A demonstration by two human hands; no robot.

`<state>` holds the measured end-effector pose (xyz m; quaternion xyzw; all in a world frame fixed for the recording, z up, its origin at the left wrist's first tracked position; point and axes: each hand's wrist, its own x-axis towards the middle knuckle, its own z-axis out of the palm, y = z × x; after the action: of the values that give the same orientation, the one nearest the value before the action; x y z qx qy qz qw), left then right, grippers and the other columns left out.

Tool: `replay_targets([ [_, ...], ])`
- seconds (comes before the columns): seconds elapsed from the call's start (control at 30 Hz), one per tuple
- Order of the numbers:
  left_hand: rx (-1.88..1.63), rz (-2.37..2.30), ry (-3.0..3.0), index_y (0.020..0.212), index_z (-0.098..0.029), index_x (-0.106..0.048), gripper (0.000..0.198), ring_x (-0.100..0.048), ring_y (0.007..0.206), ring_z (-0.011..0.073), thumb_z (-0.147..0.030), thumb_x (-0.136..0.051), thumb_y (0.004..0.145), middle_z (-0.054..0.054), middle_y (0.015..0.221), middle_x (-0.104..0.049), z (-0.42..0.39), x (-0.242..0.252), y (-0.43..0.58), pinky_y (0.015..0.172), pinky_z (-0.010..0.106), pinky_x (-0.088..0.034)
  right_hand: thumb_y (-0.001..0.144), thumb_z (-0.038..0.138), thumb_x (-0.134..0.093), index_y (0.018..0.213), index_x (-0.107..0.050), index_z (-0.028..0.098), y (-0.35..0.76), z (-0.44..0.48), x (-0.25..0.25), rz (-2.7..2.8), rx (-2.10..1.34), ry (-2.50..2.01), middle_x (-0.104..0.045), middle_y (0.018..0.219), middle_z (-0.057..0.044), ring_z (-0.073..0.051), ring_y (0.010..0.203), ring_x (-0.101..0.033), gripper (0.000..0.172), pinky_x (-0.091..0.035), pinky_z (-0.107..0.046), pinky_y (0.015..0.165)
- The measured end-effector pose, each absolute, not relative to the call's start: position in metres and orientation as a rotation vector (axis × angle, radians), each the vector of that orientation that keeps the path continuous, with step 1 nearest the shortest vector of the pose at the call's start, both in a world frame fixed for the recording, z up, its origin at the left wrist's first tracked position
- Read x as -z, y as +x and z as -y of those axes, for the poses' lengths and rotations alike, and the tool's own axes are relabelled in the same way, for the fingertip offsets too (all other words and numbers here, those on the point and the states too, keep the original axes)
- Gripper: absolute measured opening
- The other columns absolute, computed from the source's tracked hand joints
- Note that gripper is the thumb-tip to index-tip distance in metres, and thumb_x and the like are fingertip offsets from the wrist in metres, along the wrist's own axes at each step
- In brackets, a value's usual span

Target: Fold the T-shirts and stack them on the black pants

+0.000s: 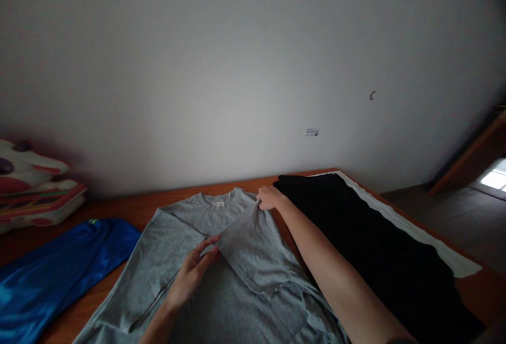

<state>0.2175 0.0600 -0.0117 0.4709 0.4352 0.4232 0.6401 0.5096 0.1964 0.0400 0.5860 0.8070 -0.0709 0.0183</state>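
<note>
Head cam: grey shirt (225,291) is spread on the table (122,206), between some blue cloth (75,267) and black cloth (371,238). Right hand (271,197) has a sleeve pinched up near the shoulder — left hand (192,267) lightly pinches that sleeve's corner, mid-chest.

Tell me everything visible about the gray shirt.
The gray shirt looks like soft, creased knit, with a round neck and a pale label inside. It lies on the wooden surface, neck toward the wall, sleeves folded inward over the front; its lower end leaves the picture. The right hand pinches cloth near the shoulder; the left hand holds a sleeve edge.
</note>
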Motion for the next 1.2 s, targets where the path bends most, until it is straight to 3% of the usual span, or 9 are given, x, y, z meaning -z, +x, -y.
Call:
replay_targets([
  [0.17,-1.021,-1.055,0.958,0.120,-0.016,-0.069,0.075,-0.071,0.110,0.0289,-0.060,-0.085,0.060,0.011,0.102,-0.080,-0.068,0.024,0.217,0.109,0.042,-0.048,0.089,0.039,-0.056,0.111,-0.076,0.016,0.510,-0.196,-0.033,-2.399,0.096,1.955,-0.066,0.128,-0.019,-0.036,0.123,-0.056,0.038,-0.039,-0.049,0.102],
  [0.3,-0.980,-1.100,1.113,0.118,-0.020,-0.071,0.064,-0.068,0.114,0.0288,-0.053,-0.084,0.065,0.010,0.118,-0.076,-0.068,0.026,0.216,0.104,0.038,-0.051,0.094,0.047,-0.055,0.107,-0.075,0.017,0.510,-0.192,-0.021,-2.426,0.073,2.007,-0.067,0.125,-0.016,-0.032,0.121,-0.055,0.038,-0.038,-0.044,0.100],
  [0.47,-0.942,-1.211,1.513,0.118,-0.026,-0.073,0.048,-0.067,0.110,0.0301,-0.054,-0.067,0.080,0.010,0.138,-0.064,-0.063,0.026,0.218,0.086,0.038,-0.059,0.100,0.039,-0.052,0.109,-0.069,0.016,0.506,-0.191,-0.014,-2.479,0.028,2.128,-0.065,0.122,-0.015,-0.026,0.118,-0.055,0.030,-0.037,-0.037,0.100],
  [0.53,-0.936,-1.242,1.792,0.116,-0.028,-0.075,0.039,-0.064,0.116,0.0314,-0.048,-0.062,0.085,0.009,0.145,-0.058,-0.061,0.027,0.219,0.093,0.042,-0.057,0.103,0.037,-0.046,0.117,-0.063,0.014,0.502,-0.188,-0.015,-2.482,0.015,2.217,-0.063,0.123,-0.015,-0.024,0.114,-0.057,0.031,-0.040,-0.035,0.098],
  [0.63,-0.806,-1.252,2.204,0.119,-0.034,-0.073,0.034,-0.056,0.129,0.0320,-0.041,-0.056,0.091,0.007,0.143,-0.060,-0.059,0.030,0.221,0.112,0.051,-0.043,0.105,0.035,-0.041,0.126,-0.055,0.013,0.497,-0.173,-0.018,-2.499,-0.021,2.327,-0.057,0.129,-0.016,-0.025,0.119,-0.053,0.034,-0.040,-0.034,0.098],
  [0.83,-0.680,-1.386,2.402,0.126,-0.034,-0.069,0.039,-0.043,0.142,0.0341,-0.045,-0.050,0.094,0.008,0.154,-0.049,-0.062,0.046,0.220,0.114,0.057,-0.039,0.094,0.026,-0.057,0.116,-0.059,0.019,0.510,-0.084,-0.022,-2.648,0.084,2.255,-0.060,0.119,-0.010,-0.023,0.113,-0.056,0.024,-0.044,-0.034,0.095],
  [1.03,-0.670,-1.408,2.367,0.128,-0.031,-0.068,0.044,-0.045,0.140,0.0348,-0.051,-0.050,0.093,0.010,0.150,-0.053,-0.065,0.052,0.218,0.114,0.057,-0.038,0.075,0.011,-0.066,0.127,-0.056,0.025,0.529,0.022,-0.015,-2.860,0.278,2.009,-0.053,0.137,-0.008,-0.026,0.125,-0.052,0.055,-0.044,-0.040,0.103],
  [1.2,-0.735,-1.438,2.269,0.111,-0.028,-0.074,0.036,-0.061,0.120,0.0321,-0.050,-0.054,0.089,0.011,0.128,-0.068,-0.075,0.039,0.223,0.105,0.050,-0.046,0.082,0.007,-0.063,0.114,-0.063,0.026,0.528,0.044,0.004,-2.797,0.093,2.133,-0.062,0.122,-0.005,-0.023,0.107,-0.064,0.038,-0.052,-0.038,0.094],
])
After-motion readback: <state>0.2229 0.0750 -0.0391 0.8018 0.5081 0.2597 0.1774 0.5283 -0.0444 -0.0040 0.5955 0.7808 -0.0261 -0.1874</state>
